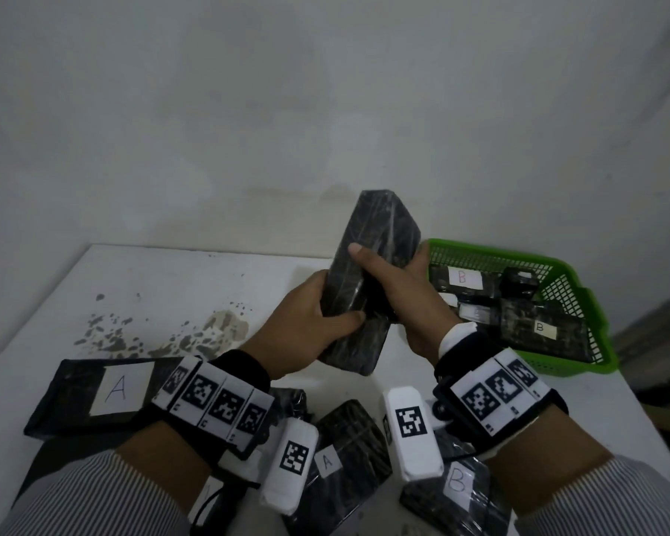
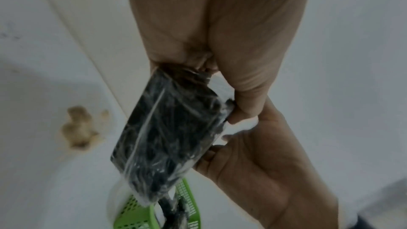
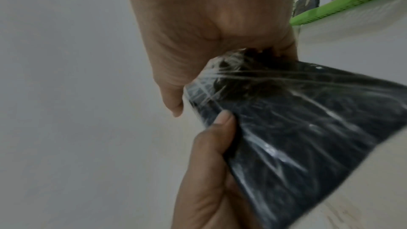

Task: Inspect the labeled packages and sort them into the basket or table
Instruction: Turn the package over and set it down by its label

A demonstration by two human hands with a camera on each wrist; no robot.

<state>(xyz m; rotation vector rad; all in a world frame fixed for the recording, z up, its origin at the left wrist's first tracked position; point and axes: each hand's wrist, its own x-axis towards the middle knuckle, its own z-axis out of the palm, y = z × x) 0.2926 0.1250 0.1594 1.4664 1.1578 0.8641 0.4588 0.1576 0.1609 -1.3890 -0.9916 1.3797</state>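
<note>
- Above desk (image 1: 194, 280) middle: black package (image 1: 368, 280), upright, both hands gripping it — left hand (image 1: 306, 326) low, right hand (image 1: 399, 288) midway.
- Film wrap looks slick, body stiff; hold long edges.

The held black package (image 1: 368, 280) showed no label in any view; its lower half was partly covered by the left hand (image 1: 306, 326), and the right hand (image 1: 399, 295) hid its right edge. In the green basket (image 1: 581, 299) at two o'clock, one package's label (image 1: 474, 313) was too faint to read. At six o'clock, packages on the table (image 1: 163, 280) lay under the wrists and ran off the bottom edge. Both wrist views were motion-blurred.
</note>
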